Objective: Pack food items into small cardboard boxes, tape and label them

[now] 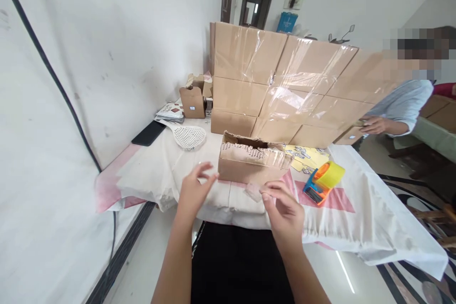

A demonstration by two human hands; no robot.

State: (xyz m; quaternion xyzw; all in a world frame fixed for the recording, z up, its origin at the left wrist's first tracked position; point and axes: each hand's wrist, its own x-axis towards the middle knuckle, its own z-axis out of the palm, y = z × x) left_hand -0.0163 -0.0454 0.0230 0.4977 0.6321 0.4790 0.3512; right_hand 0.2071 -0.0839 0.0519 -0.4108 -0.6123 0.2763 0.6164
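My left hand [194, 190] hovers over the near edge of the cloth-covered table [363, 218], thumb and fingers pinched lightly together on something thin and clear that I cannot make out. My right hand [283, 209] is closed in a pinch on a small piece of clear tape or plastic [253, 192]. Just beyond both hands sits a small open cardboard box [251, 162] with clear tape along its front. An orange and blue tape dispenser [322, 183] with a yellow roll lies to the right of the box.
A wall of taped cardboard cartons [285, 85] stands behind. Yellow sheets [306, 156] lie beside the box. At far left are a white mesh swatter [187, 135], a black phone [147, 133] and a small carton [193, 101]. Another person's hand [374, 125] touches a carton at right.
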